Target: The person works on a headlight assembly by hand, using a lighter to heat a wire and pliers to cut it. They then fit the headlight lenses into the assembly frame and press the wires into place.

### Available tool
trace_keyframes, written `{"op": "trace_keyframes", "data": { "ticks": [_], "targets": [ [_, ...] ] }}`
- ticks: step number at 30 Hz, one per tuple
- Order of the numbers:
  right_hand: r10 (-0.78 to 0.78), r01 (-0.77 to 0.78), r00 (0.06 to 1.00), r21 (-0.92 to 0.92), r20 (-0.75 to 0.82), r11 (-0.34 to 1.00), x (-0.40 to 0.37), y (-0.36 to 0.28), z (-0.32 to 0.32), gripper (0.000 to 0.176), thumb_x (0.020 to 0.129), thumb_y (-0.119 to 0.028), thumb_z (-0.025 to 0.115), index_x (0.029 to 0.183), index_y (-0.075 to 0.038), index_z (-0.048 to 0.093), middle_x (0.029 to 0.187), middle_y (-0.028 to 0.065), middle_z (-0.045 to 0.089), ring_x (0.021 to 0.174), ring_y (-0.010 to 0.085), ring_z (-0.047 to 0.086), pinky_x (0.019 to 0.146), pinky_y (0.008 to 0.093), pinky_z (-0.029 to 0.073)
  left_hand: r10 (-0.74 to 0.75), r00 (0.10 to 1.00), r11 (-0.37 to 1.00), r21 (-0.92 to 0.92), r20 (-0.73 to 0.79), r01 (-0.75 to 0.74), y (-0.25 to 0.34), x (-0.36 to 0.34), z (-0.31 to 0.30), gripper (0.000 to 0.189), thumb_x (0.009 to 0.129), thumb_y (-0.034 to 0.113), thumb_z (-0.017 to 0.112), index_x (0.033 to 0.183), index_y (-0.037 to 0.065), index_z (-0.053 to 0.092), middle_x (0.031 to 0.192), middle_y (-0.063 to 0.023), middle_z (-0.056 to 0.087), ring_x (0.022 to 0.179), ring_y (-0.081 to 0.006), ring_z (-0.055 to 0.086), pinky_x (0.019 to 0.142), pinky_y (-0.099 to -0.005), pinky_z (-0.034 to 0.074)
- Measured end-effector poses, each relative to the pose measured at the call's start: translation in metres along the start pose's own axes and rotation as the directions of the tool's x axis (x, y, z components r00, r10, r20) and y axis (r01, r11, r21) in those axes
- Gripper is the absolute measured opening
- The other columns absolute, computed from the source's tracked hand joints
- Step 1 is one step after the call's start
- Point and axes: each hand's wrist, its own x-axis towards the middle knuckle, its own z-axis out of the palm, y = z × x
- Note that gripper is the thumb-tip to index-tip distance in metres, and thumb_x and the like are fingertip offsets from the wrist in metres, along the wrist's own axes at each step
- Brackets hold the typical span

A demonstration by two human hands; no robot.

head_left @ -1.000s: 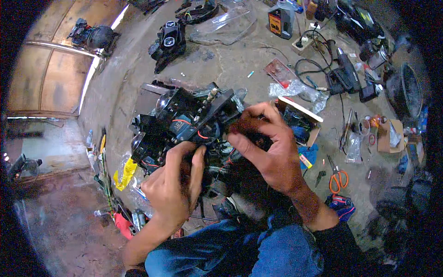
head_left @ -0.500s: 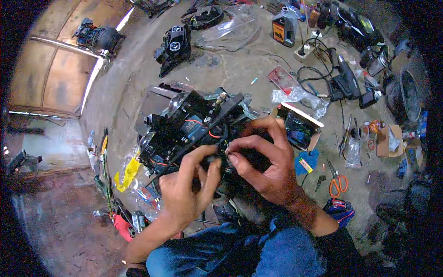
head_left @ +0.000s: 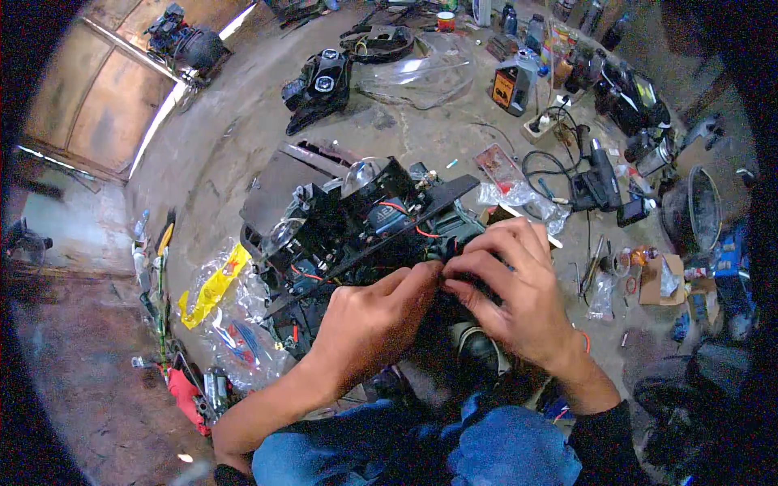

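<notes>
both hands are in tight on the black plastic headlight assembly with red wires (head_left: 356,223), which sits tilted just ahead of the person's knees, above the grey concrete floor (head_left: 243,138). left hand (head_left: 369,324) is curled, fingertips pinching at the assembly's near edge. right hand (head_left: 519,296) is curled too, its fingertips meeting the left's at the same spot. what they pinch is hidden. a crumpled clear-and-yellow plastic bag (head_left: 212,292) lies just left, a black heat gun (head_left: 596,174) well off right.
</notes>
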Motion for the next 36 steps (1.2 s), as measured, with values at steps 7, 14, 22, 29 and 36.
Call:
{"op": "trace_keyframes", "data": {
  "ticks": [7, 14, 22, 29, 36],
  "targets": [
    [-0.157, 0.191, 0.936, -0.083, 0.314, 0.978, 0.016, 0.007, -0.018, 0.026, 0.084, -0.019, 0.081, 0.105, -0.010, 0.069, 0.101, 0.0075, 0.059, 0.101, 0.0307, 0.056, 0.087, 0.0462, 0.044, 0.070, 0.989, 0.995, 0.062, 0.127, -0.078, -0.004, 0.001, -0.005, 0.037, 0.090, 0.007, 0.067, 0.126, 0.010, 0.059, 0.107, -0.0106, 0.062, 0.068, -0.0323, 0.073, 0.055, -0.0441, 0.059],
    [-0.286, 0.269, 0.843, 0.103, 0.456, 0.958, 0.029, 0.023, -0.019, 0.028, 0.085, -0.024, 0.079, 0.102, -0.007, 0.065, 0.103, 0.0075, 0.061, 0.106, 0.0286, 0.057, 0.090, 0.0483, 0.046, 0.129, 0.967, 0.989, 0.038, 0.220, -0.140, -0.008, 0.000, -0.003, 0.045, 0.087, 0.006, 0.066, 0.131, 0.011, 0.059, 0.108, -0.0090, 0.058, 0.071, -0.0302, 0.072, 0.057, -0.0426, 0.060],
    [-0.367, 0.262, 0.741, 0.261, 0.562, 0.929, 0.046, 0.034, -0.026, 0.024, 0.088, -0.024, 0.076, 0.097, -0.006, 0.064, 0.096, 0.0080, 0.061, 0.103, 0.0289, 0.060, 0.091, 0.0490, 0.047, 0.147, 0.954, 0.986, 0.034, 0.263, -0.161, -0.008, 0.001, -0.007, 0.048, 0.087, 0.006, 0.064, 0.133, 0.011, 0.058, 0.113, -0.0084, 0.059, 0.073, -0.0300, 0.073, 0.060, -0.0426, 0.062],
    [-0.140, 0.163, 0.774, 0.019, 0.617, 0.986, 0.042, 0.034, -0.098, 0.022, 0.090, -0.024, 0.076, 0.093, -0.005, 0.065, 0.088, 0.0108, 0.060, 0.093, 0.0325, 0.060, 0.085, 0.0474, 0.047, 0.093, 0.975, 0.996, -0.015, 0.200, -0.092, -0.006, 0.003, -0.006, 0.038, 0.089, 0.002, 0.062, 0.126, 0.005, 0.055, 0.111, -0.0140, 0.059, 0.074, -0.0369, 0.072, 0.059, -0.0468, 0.061],
    [0.345, -0.434, 0.763, 0.037, 0.547, 0.900, -0.074, 0.051, -0.114, 0.029, 0.092, -0.024, 0.082, 0.085, -0.001, 0.066, 0.082, 0.0137, 0.063, 0.080, 0.0348, 0.061, 0.071, 0.0447, 0.047, 0.000, 0.999, 0.980, -0.200, -0.032, -0.006, -0.008, 0.003, 0.001, 0.017, 0.101, 0.008, 0.066, 0.117, 0.005, 0.060, 0.097, -0.0118, 0.065, 0.075, -0.0392, 0.071, 0.056, -0.0473, 0.061]
  ]
}}
